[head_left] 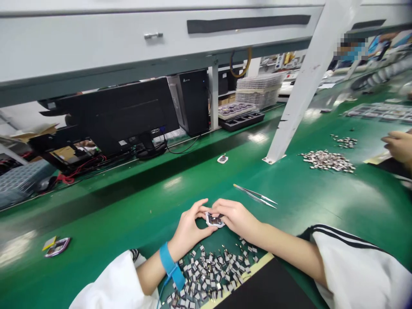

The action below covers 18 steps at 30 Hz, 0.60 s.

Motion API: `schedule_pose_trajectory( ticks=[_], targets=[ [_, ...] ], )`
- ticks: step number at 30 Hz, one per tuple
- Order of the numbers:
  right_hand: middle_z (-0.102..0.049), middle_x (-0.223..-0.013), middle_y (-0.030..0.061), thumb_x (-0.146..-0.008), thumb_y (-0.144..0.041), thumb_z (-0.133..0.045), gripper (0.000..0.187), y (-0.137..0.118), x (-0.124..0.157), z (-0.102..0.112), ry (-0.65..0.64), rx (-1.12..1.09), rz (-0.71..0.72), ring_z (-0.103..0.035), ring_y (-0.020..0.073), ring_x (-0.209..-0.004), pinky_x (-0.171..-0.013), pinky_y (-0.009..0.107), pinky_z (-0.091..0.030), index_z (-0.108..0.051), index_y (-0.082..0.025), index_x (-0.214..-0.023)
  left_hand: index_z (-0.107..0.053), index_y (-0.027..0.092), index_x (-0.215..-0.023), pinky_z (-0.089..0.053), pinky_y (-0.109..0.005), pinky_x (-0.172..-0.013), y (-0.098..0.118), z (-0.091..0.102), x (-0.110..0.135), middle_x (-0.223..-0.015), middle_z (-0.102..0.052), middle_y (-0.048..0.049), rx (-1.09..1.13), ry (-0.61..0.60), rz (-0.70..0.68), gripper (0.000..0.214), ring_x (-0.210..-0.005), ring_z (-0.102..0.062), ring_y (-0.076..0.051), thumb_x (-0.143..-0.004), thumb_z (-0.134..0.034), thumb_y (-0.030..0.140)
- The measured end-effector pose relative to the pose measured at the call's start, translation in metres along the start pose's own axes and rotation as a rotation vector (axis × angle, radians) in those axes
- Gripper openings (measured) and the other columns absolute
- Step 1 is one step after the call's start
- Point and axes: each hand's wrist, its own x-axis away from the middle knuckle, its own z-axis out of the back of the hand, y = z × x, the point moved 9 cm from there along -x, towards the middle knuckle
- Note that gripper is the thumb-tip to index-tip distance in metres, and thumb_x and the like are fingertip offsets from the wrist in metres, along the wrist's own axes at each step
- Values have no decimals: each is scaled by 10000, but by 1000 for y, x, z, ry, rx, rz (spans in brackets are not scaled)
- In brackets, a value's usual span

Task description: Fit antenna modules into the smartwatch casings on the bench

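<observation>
At lower centre of the frame, the left hand (pixel 188 229) and right hand (pixel 233 219) pinch a small square electronic module (pixel 214 220) above a heap of matching parts (pixel 209 274); it looks light and fragile, best held by its edges.

A small square component (pixel 214 220), white-framed with a seemingly metallic centre, sits nearly flat.
</observation>
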Motion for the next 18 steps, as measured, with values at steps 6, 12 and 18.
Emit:
schedule_pose_trajectory(
  ticks=[6,12,18],
  targets=[
    [-564,-705,57,-791,-139,-458,143,0,-2,6,5,25,0,-507,157,-659,-596,281,-438,-583,-125,-724,-419,199,-1118,-477,-245,-817,-1,3,-1,-970,-602,0,2,36,-4,580,-829,-589,-118,-605,-671,102],
    [-587,-741,11,-727,-30,-508,155,0,-3,13,126,-52,8,-534,102,-691,-628,197,-455,-588,-155,-772,-421,169,-1092,-499,-240,-781,3,7,-1,-961,-603,-22,12,85,-19,539,-805,-596,-116,-613,-654,87],
    [-592,-739,12,-738,-43,-512,142,1,-4,16,213,-28,-15,-514,113,-682,-626,225,-442,-593,-159,-753,-435,173,-1069,-493,-273,-814,-1,11,3,-975,-599,-35,14,154,-9,501,-858,-591,-142,-624,-663,136]
  ],
)
